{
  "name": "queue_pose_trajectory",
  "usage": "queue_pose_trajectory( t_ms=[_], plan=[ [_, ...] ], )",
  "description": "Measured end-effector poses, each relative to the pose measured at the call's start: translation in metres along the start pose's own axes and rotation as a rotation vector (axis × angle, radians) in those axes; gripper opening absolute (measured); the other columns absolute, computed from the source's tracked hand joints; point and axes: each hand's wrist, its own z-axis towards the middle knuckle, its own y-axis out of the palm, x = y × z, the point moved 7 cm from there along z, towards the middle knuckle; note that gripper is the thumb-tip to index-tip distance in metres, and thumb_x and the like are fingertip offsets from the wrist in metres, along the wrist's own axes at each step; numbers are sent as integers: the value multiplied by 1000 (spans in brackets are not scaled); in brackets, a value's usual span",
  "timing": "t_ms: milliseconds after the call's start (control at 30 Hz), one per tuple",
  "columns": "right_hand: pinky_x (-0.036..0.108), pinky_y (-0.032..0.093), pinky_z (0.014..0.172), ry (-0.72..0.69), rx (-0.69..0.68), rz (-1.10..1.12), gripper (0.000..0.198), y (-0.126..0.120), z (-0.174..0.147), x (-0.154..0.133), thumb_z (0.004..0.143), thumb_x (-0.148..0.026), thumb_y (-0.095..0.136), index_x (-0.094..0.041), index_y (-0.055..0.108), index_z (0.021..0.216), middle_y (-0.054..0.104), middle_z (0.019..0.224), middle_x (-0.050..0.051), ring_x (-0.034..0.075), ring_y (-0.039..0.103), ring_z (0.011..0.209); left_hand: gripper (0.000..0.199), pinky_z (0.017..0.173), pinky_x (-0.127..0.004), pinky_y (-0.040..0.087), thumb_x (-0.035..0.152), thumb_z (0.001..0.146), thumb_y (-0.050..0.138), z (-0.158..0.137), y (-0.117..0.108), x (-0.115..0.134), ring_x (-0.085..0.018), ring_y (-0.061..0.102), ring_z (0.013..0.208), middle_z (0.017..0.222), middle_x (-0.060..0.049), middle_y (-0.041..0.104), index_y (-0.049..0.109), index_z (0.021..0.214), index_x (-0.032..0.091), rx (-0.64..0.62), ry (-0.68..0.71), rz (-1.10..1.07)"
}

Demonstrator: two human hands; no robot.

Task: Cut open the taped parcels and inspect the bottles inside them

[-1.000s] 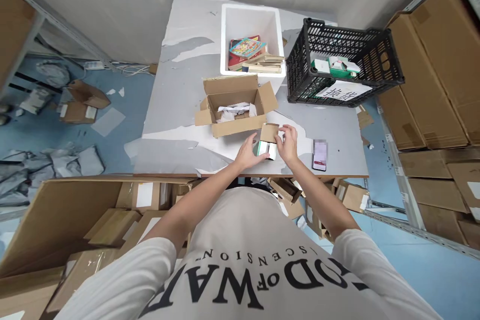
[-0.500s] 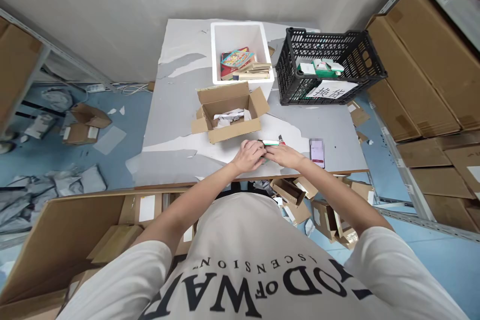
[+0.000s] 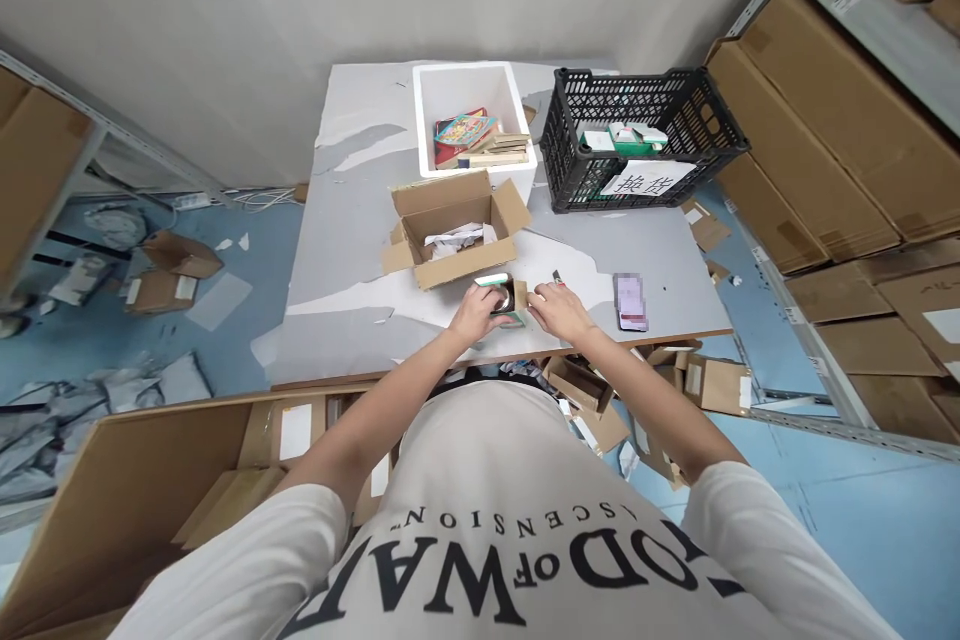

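A small green-and-white box (image 3: 517, 318) is near the table's front edge, its open end with a brown cardboard flap turned to the right. Something dark and round with a pale rim shows inside it. My left hand (image 3: 475, 313) is closed around the box's left side. At the brown flap, the bent fingertips of my right hand (image 3: 560, 312) pinch the edge. Just beyond that hand's knuckles a small dark-and-red tool (image 3: 557, 277) pokes out, mostly covered. An open cardboard carton (image 3: 466, 270) with crumpled white paper inside stands behind my left hand.
Behind the carton stands a white foam box (image 3: 422, 120) holding several books. A black plastic crate (image 3: 574, 185) with green-and-white boxes is at the back right. A phone (image 3: 630, 302) lies right of my hands. Cartons crowd the shelves and floor.
My hands have moved apart. The small box has turned so that its open end and flap now show, with my left hand around it and my right fingers at the flap.
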Motion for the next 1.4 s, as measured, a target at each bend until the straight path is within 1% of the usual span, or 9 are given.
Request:
queue_pose_trajectory(
  t_ms=[100,167,233,400,533,733,967,1200,1400],
  plan=[
    [42,36,95,-131,59,51,26,-12,11,-18,93,-19,44,-17,61,112,61,115,16,27,52,107,42,90,-43,45,55,72,72,-1,-1,-3,-27,52,98,101,-11,56,64,93,20,25,-25,-49],
    [42,33,101,-272,68,81,30,-16,14,-28,91,-13,44,-19,60,117,58,127,14,25,49,116,42,92,-44,44,49,71,75,3,-1,4,-28,51,103,108,-12,56,64,99,20,-41,31,-40],
    [41,34,101,-307,48,63,31,-16,15,-27,91,-9,43,-19,61,113,59,127,12,23,50,115,43,93,-46,43,43,69,78,9,-4,11,-31,49,109,115,-13,55,63,102,21,-105,89,12],
    [44,30,103,-217,19,-32,29,-16,8,-7,90,-6,40,-19,65,99,66,115,12,24,47,121,40,98,-51,40,44,65,81,13,-18,12,-34,49,118,117,-14,57,60,92,21,-107,116,56],
    [43,33,101,-157,-65,50,20,-8,6,-5,86,-15,50,-14,66,97,68,109,14,27,54,112,45,101,-49,43,47,62,83,4,-13,-5,-33,48,126,130,-17,51,52,79,20,28,-58,-133],
    [38,41,86,284,-101,119,24,1,21,1,90,-31,48,-15,67,91,70,92,13,26,61,95,54,96,-44,47,36,54,87,3,27,-9,-31,53,124,128,-17,54,38,73,23,8,-208,-369],
    [45,42,85,564,-253,46,40,6,36,5,68,-47,72,-18,65,95,72,94,16,34,60,100,53,89,-40,48,30,56,83,2,41,-14,-26,59,109,116,-9,57,37,82,23,45,-262,-421],
    [43,41,83,540,-276,34,39,4,46,0,70,-37,66,-14,61,101,71,96,17,34,62,96,70,76,-36,48,37,54,83,3,48,-24,-24,65,88,99,-2,60,34,103,24,-19,-372,-432],
    [36,39,75,409,-141,72,34,-27,45,0,72,-35,61,-18,58,102,69,94,13,31,62,88,71,76,-36,49,43,55,83,2,37,-27,-24,65,89,98,-3,60,33,103,24,29,-380,-423]
  ],
)
